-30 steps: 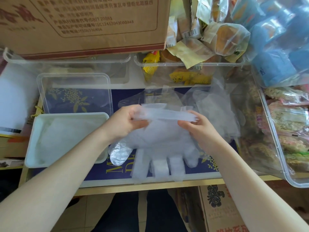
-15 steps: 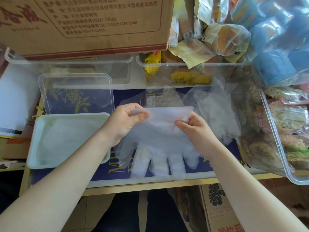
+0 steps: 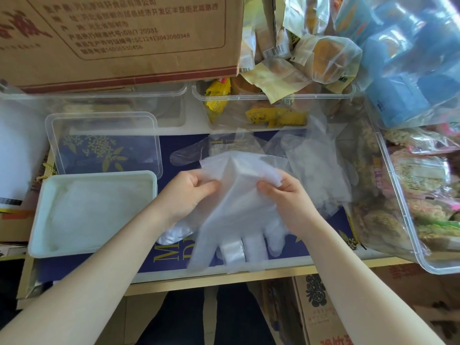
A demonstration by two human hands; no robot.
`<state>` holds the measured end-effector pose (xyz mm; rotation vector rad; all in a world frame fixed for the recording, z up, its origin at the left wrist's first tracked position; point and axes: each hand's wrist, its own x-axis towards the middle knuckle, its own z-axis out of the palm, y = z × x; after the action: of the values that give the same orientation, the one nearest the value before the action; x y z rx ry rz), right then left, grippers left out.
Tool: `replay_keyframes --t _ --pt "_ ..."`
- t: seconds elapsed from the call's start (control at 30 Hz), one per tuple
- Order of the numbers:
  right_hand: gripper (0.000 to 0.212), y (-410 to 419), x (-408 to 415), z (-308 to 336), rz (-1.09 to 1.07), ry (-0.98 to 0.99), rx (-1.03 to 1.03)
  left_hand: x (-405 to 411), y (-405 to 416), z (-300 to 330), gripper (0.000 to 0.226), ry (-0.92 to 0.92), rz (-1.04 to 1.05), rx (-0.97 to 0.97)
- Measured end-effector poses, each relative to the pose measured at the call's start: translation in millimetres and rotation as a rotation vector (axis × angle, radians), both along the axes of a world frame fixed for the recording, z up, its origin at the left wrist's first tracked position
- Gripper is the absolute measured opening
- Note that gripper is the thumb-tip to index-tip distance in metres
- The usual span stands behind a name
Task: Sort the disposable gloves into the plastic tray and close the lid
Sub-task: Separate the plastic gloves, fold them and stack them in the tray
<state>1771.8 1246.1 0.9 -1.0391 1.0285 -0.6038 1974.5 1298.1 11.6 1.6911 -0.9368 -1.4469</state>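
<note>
A clear disposable glove [image 3: 239,220] hangs over the blue mat, its fingers pointing toward me. My left hand [image 3: 189,195] pinches the cuff at its left side, and my right hand [image 3: 286,195] pinches the cuff at its right side. The cuff bulges up between both hands. A white plastic tray [image 3: 39,220] lies to the left with gloves inside it. Its clear lid [image 3: 104,145] lies flat just behind the tray. More loose gloves [image 3: 316,170] lie heaped behind and to the right of my hands.
A cardboard box [image 3: 119,36] overhangs the back. Clear bins of packaged snacks stand at the back [image 3: 273,95] and along the right side [image 3: 410,195]. The shelf's front edge [image 3: 224,277] runs just below the glove's fingertips.
My hands have drawn closer together on the cuff. The cuff, held flat and taut before, now puffs up between them.
</note>
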Motion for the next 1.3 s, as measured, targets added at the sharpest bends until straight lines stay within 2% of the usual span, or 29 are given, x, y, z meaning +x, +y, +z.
replay_keyframes --t 0.1,0.2,0.33,0.43,0.5,0.6,0.67,0.73,0.83,0.9,0.97,1.03,1.07,1.17,1.27,1.3 --pt "0.022 0 -3 -1 -0.019 0.124 -0.078 -4 -4 -1 0.020 -0.058 0.091 -0.035" --pt "0.023 2 -9 -6 0.011 0.279 -0.181 -5 -7 -4 0.015 -0.229 0.118 -0.075" --pt "0.031 2 -20 -19 -0.048 0.378 -0.119 1 -10 -9 0.022 -0.391 0.227 -0.084" --pt "0.020 -1 -23 -33 0.061 0.702 -0.265 14 -9 -10 0.026 -0.460 0.349 -0.106" --pt "0.031 -10 -19 -40 0.161 0.876 -0.402 27 -6 -11 0.038 -0.563 0.362 -0.110" --pt "0.048 -26 0 -43 0.167 1.039 -0.403 43 -3 -13 0.047 -0.576 0.354 -0.096" --pt "0.052 -36 12 -45 0.135 1.069 -0.363 49 -1 -13 0.042 -0.550 0.351 -0.083" --pt "0.053 -43 20 -49 0.137 1.109 -0.398 53 1 -13 0.026 -0.574 0.385 -0.074" --pt "0.044 -49 28 -51 0.104 1.032 -0.328 61 5 -9 0.017 -0.613 0.444 -0.101" --pt "0.027 -52 31 -51 0.082 0.981 -0.286 66 6 -7 0.018 -0.603 0.485 -0.140" --pt "0.006 -55 30 -50 0.088 0.985 -0.336 70 5 -5 0.021 -0.583 0.517 -0.151" --pt "0.029 -55 26 -48 0.071 0.938 -0.379 71 3 -4 0.023 -0.578 0.527 -0.158" --pt "0.033 -55 24 -45 0.034 0.872 -0.369 71 2 -3 0.023 -0.577 0.524 -0.158" --pt "0.030 -52 18 -30 -0.164 0.565 -0.197 75 -2 -5 0.024 -0.559 0.506 -0.168" --pt "0.016 -46 5 -6 -0.245 -0.009 0.132 75 -6 -6 0.026 -0.541 0.474 -0.175" --pt "0.012 -43 0 0 -0.251 -0.131 0.194 74 -8 -5 0.026 -0.522 0.464 -0.177"
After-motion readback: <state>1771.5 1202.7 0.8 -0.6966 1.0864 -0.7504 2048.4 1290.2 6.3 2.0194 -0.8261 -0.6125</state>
